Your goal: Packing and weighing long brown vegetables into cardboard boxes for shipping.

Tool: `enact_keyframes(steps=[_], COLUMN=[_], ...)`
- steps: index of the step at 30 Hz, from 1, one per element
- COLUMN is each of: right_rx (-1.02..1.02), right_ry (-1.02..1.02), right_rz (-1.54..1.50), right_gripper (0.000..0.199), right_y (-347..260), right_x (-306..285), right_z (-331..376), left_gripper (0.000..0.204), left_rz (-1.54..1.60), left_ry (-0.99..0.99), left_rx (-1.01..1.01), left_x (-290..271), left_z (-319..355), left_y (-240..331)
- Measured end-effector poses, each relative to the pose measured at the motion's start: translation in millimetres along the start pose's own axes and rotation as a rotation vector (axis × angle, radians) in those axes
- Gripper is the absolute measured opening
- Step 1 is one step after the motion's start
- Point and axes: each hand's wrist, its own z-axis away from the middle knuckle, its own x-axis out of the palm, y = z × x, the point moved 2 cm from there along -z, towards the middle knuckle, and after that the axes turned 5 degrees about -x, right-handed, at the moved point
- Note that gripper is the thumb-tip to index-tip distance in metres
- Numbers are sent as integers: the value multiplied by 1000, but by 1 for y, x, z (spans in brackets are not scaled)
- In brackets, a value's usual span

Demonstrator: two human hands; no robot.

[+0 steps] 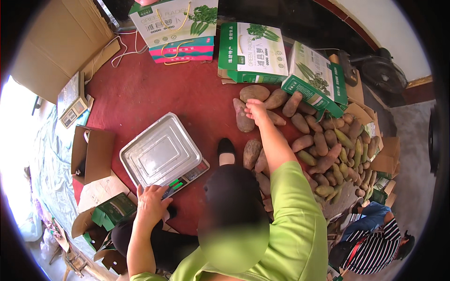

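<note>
My left hand (152,203) rests with fingers spread at the near edge of a scale (190,175), beside its lit green display. A bare metal tray (161,150) sits on top of the scale. My right hand (255,110) reaches to the far edge of a heap of root vegetables (323,145). Its bent fingers are on a long brown, soil-covered root vegetable (242,117); the hand partly hides where they meet. Other soil-covered roots lie around it, some brown, some greenish.
Green-white cartons (260,49) and gift bags (176,23) stand at the far side. Open cardboard boxes (93,152) are on the left. A black fan (382,70) stands far right; another person in stripes (375,248) is at lower right.
</note>
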Motion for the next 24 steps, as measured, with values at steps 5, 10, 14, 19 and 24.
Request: enact_keyframes(steps=[5, 10, 14, 19, 24], right_rx=[-54, -15, 39, 55, -11], right_ry=[39, 41, -5, 52, 110], right_rz=[-58, -118, -258, -539, -771], right_gripper=[40, 53, 55, 48, 37], right_y=[-16, -21, -21, -16, -12], right_x=[21, 31, 42, 48, 49], right_z=[-63, -107, -128, -141, -150], left_gripper=[39, 41, 42, 45, 46], left_rz=[-28, -42, -55, -29, -32], left_ry=[-99, -125, -161, -185, -175], left_rx=[-40, -36, -36, -23, -2], left_x=[2, 3, 2, 0, 0], left_z=[-16, -31, -40, -49, -51], left_y=[5, 4, 7, 13, 13])
